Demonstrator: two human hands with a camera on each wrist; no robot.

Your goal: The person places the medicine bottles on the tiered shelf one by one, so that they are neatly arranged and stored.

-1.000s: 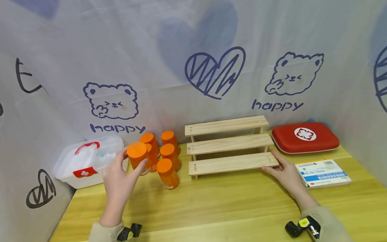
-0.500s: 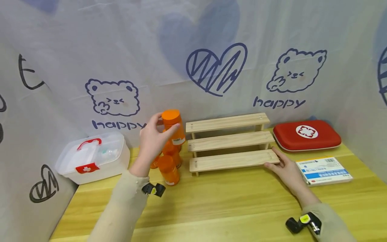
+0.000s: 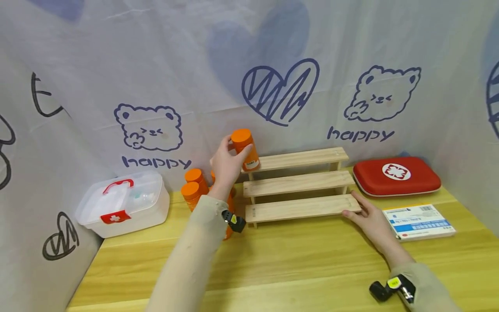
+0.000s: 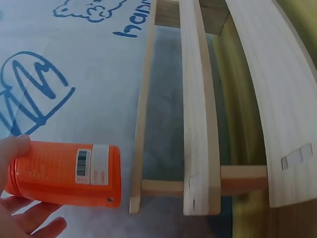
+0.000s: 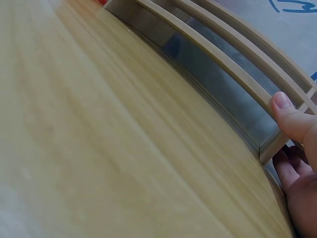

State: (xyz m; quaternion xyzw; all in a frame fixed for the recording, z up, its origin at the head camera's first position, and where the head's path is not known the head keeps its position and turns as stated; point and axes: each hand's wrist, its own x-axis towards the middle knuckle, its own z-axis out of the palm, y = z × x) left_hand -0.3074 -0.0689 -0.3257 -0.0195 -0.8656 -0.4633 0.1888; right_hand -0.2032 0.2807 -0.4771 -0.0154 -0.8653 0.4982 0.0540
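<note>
An orange pill bottle with an orange lid is in my left hand, gripped between thumb and fingers, upright at the left end of the top tier of a wooden three-tier rack. In the left wrist view the bottle has a white barcode label near its base, which shows a small gap from the top board. My right hand holds the right end of the rack's lowest tier, thumb on the front edge and fingers behind the end. More orange bottles stand on the table, partly hidden by my left arm.
A clear first-aid box with a red handle and latch stands at the left. At the right lie a red zip case with a white emblem and a white-and-blue medicine box. A printed cloth hangs close behind the rack.
My left hand has carried the orange pill bottle up and right, from among the other bottles to the rack's top tier. The right hand has stayed at the rack's end.
</note>
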